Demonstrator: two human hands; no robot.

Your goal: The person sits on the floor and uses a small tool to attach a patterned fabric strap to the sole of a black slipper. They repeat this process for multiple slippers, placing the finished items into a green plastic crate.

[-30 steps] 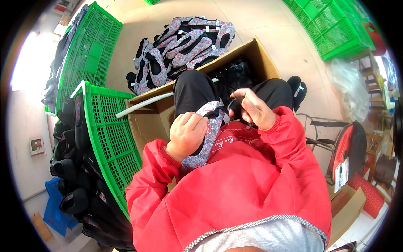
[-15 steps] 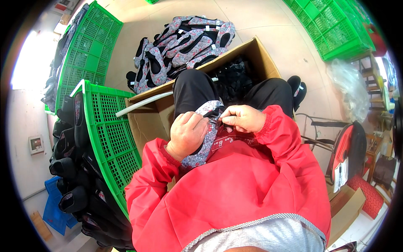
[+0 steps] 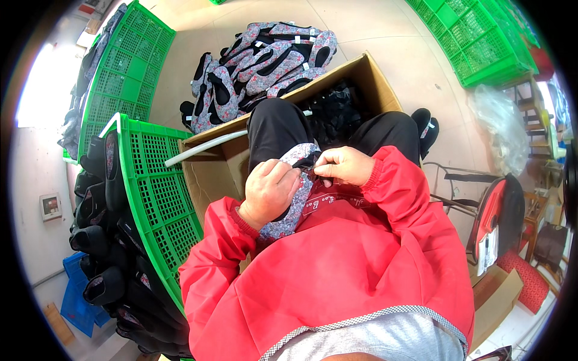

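Observation:
A grey floral fabric shoe (image 3: 292,218) with a black lining lies across my lap, toward my left thigh. My left hand (image 3: 269,189) is closed around its side, knuckles up. My right hand (image 3: 344,166) pinches at the shoe's dark opening, thumb against the fingers. Something small and dark shows between the two hands, too small to make out. Both hands nearly meet over the shoe and cover its middle part.
An open cardboard box (image 3: 380,84) holding black plastic (image 3: 337,111) stands by my knees. Beyond it is a heap of floral shoes (image 3: 265,63) on the floor. A green crate (image 3: 159,198), a white tube (image 3: 208,147) and black shoes (image 3: 105,286) are at left; a folding chair (image 3: 490,210) stands at right.
My right hand has shifted slightly up and its fingers are drawn closer together. My left hand and the shoe stay almost in place.

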